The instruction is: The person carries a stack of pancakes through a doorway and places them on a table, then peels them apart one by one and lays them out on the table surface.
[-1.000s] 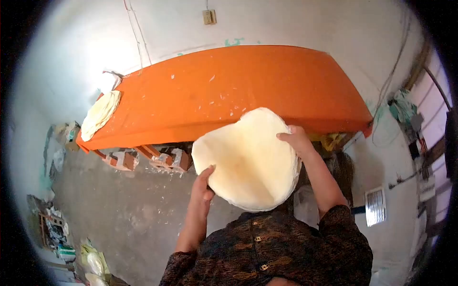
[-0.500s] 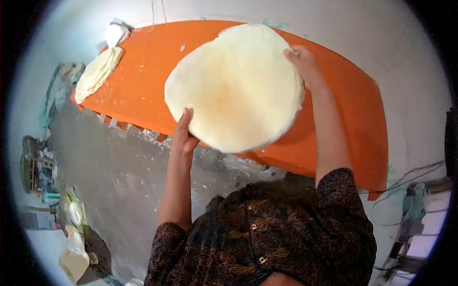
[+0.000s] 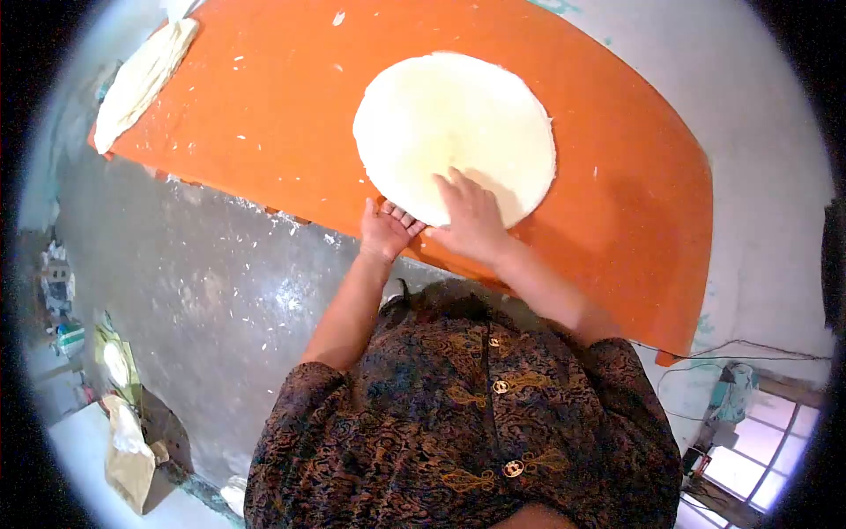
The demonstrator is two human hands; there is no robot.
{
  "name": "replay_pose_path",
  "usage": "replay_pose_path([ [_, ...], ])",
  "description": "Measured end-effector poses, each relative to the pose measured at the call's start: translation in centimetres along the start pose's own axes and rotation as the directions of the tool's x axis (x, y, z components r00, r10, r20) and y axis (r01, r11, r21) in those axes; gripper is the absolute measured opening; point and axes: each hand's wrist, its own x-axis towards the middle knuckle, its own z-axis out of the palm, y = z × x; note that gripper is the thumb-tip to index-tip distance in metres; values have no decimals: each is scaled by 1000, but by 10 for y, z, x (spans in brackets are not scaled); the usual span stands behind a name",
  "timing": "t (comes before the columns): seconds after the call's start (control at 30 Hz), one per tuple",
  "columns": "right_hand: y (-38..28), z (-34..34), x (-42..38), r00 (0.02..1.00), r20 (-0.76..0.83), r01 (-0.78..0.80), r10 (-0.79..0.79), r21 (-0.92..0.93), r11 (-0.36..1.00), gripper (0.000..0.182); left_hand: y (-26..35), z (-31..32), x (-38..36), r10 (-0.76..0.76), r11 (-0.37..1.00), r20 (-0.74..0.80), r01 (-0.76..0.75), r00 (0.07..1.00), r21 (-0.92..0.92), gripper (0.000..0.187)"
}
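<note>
A large, pale round flatbread lies flat on the orange table, its near edge close to the table's front edge. My left hand is palm up at the near edge of the round, fingers spread and tips right at the rim. Over the near part of the flatbread, my right hand stretches out with its fingers apart and casts a shadow on it. Neither hand grips anything.
A folded pile of similar pale sheets rests at the table's far left corner. White flakes dot the tabletop and the grey floor. At lower left stands a brown paper bag. Cables run along the wall at right.
The round flatbread, held up in both hands before, now lies on the table. Both hands have let go; the right one moved down and left to the near part of the round. The view has tilted down.
</note>
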Motion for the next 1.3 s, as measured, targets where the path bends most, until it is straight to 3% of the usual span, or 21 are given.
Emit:
replay_pose_path([
  [0.1,-12,29,11,996,8,92,-92,-151,984,70,7,-21,7,-120,982,391,166,912,-86,49],
  [0.23,-15,31,23,995,53,86,-80,-123,989,65,5,1,-6,-59,998,54,59,997,5,41],
  [0.43,-12,25,21,996,41,85,-80,-131,988,52,6,6,-12,-69,980,66,55,995,191,37],
  [0.53,-12,2,21,993,118,-5,0,47,999,43,7,9,-13,-77,950,104,41,992,311,43],
  [0.63,-4,1,21,999,37,35,-37,56,998,34,7,13,-17,-67,933,114,22,991,359,49],
  [0.73,-5,-6,27,990,108,-91,86,46,995,29,7,13,-17,-69,905,116,13,991,426,54],
  [0.83,3,-1,28,994,0,-112,113,73,991,26,5,7,-11,-88,883,128,18,988,470,57],
  [1.03,10,-5,35,960,224,-218,168,218,952,23,5,10,-12,-63,926,64,34,996,375,48],
  [1.17,12,-4,37,982,141,-137,125,81,987,19,4,19,-19,-21,922,43,3,999,387,47],
  [1.3,8,8,34,993,26,117,-114,-183,976,14,0,5,3,-51,880,-54,71,997,470,47],
])
